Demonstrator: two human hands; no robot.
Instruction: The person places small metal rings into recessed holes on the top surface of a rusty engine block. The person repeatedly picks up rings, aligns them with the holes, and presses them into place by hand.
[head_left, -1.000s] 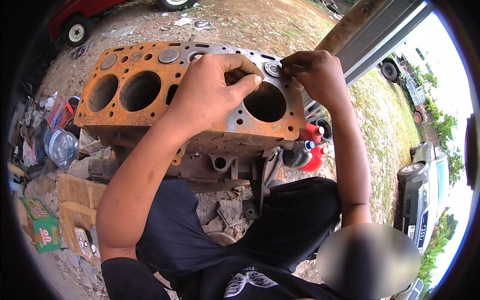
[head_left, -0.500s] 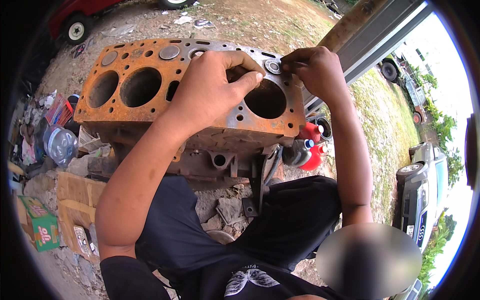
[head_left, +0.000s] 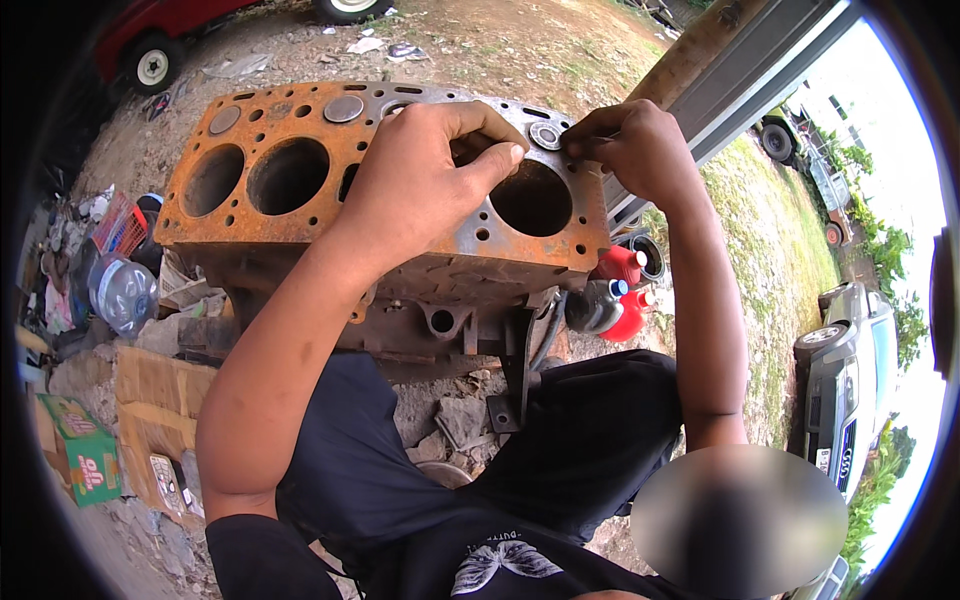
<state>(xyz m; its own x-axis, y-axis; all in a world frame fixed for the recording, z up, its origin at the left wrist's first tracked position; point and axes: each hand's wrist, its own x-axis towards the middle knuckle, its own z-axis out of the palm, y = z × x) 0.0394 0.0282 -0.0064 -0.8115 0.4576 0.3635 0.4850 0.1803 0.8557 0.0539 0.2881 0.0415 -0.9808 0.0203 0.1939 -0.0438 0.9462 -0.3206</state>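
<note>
Engine block [head_left: 450, 270], just beyond the spread knees [head_left: 620, 385], long axis from left to right across the body, rusty orange over most of the top, greyer toward the right end. On the near side of the engine block, broken stones [head_left: 460, 422] between the knees. Off its near left corner, brown cardboard [head_left: 150, 390], then a clear plastic bottle [head_left: 125, 295]. Beside its near right corner, red bottles [head_left: 630, 318]. In its top, a row of large bores, with the right-end bore [head_left: 531, 198] in plain sight. Over the right half of the engine block, left hand [head_left: 430, 155] with fingers curled, thumb and forefinger close together by the rim of the right-end bore; cannot tell of anything pinched there. At the far right corner of the engine block, right hand [head_left: 640, 145], fingers bent and drawn together, tips just beside a ringed metal disc [head_left: 545, 135]; cannot tell of contact or grip. Key relation: ringed metal disc on the engine block's far edge, just beyond the right-end bore, between both sets of fingertips, nearer to the right hand. Farther left along that edge, plain discs [head_left: 343, 108]. Well past the engine block, far left, a red vehicle [head_left: 180, 25]
</note>
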